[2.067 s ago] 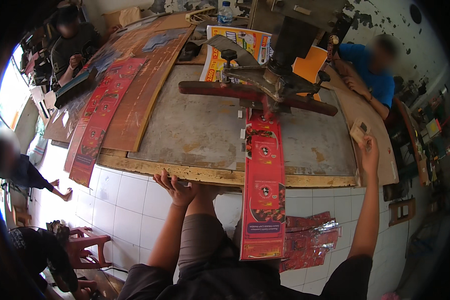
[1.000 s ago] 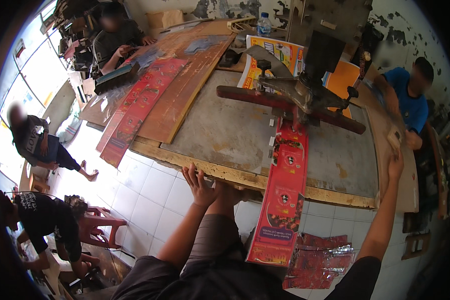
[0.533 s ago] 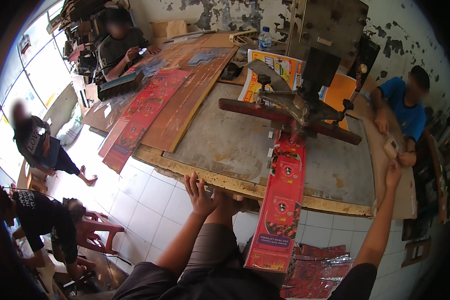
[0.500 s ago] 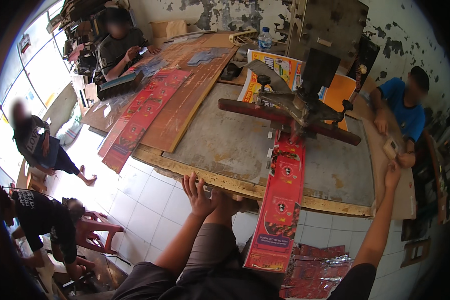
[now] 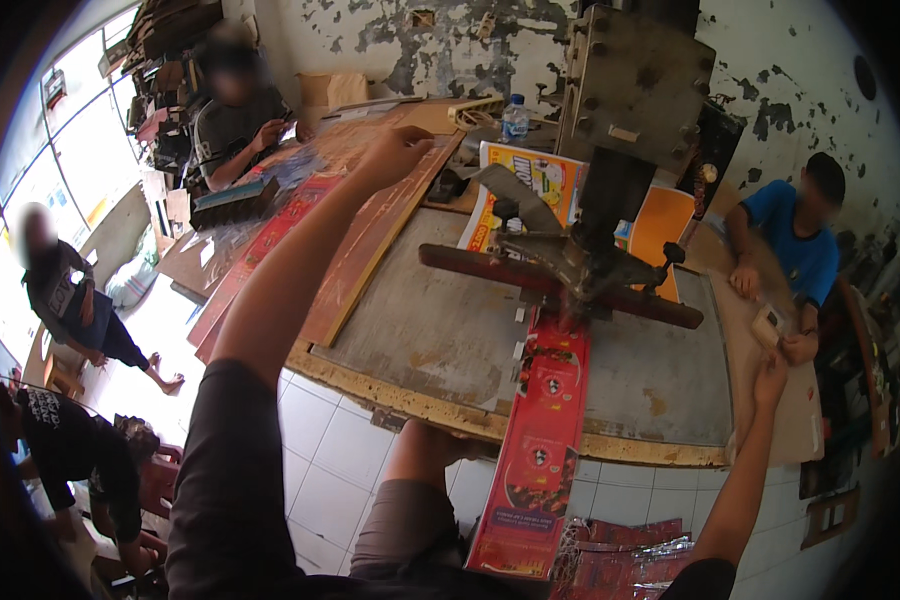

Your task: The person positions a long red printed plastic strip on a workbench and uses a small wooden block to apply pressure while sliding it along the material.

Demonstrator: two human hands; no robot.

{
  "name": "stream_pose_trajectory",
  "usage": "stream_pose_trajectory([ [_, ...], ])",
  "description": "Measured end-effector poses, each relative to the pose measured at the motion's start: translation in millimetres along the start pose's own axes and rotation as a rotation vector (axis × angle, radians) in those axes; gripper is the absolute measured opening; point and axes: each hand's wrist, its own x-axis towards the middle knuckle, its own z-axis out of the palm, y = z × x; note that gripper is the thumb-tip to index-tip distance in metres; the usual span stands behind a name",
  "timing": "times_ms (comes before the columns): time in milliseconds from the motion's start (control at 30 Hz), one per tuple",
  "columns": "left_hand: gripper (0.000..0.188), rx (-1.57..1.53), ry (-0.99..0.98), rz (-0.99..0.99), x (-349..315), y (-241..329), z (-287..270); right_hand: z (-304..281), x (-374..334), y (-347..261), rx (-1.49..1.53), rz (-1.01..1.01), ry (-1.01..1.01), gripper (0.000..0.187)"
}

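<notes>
My left hand (image 5: 398,158) reaches far forward over the brown board (image 5: 355,265), its fingers loosely bent and apart, with nothing visible in them. The arm covers much of a red printed strip (image 5: 275,230) lying there. My right hand (image 5: 769,378) is at the table's right side, fingers drawn together close to a small beige block (image 5: 767,326) and a co-worker's hand; what they grip, if anything, is hidden. Between my arms a long red printed strip (image 5: 540,450) runs from under the press head (image 5: 570,270) over the table's front edge toward my lap.
A co-worker in blue (image 5: 800,240) is at the right, another person (image 5: 235,130) at the back left. Two more people are at the far left. Red printed sheets (image 5: 620,560) are piled low by my lap. A water bottle (image 5: 515,120) stands behind the grey plate (image 5: 420,330).
My left hand has gone from the table's front edge up and forward over the brown board. My right hand remains beside the beige block. The view has shifted slightly.
</notes>
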Motion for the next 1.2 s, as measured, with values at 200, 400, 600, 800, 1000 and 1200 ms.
stream_pose_trajectory([
  [200,0.037,0.289,-0.014,0.07,96,-62,102,10,-6,-30,0.116,0.108,-0.032,0.028],
  [400,0.024,0.518,-0.229,0.165,125,-6,133,-17,-7,-17,0.006,0.063,0.018,0.024],
  [600,0.018,0.422,-0.196,0.111,111,-9,122,-4,-4,-4,0.051,0.015,0.007,0.022],
  [800,0.017,0.474,-0.11,0.174,95,4,113,-1,-3,7,0.11,-0.002,0.053,0.018],
  [1000,0.018,0.419,0.166,0.301,49,-6,42,-6,-3,3,0.097,-0.009,0.057,0.015],
  [1200,0.015,0.48,0.213,0.311,-86,-33,-68,-3,-9,-21,0.091,0.076,0.023,0.016],
])
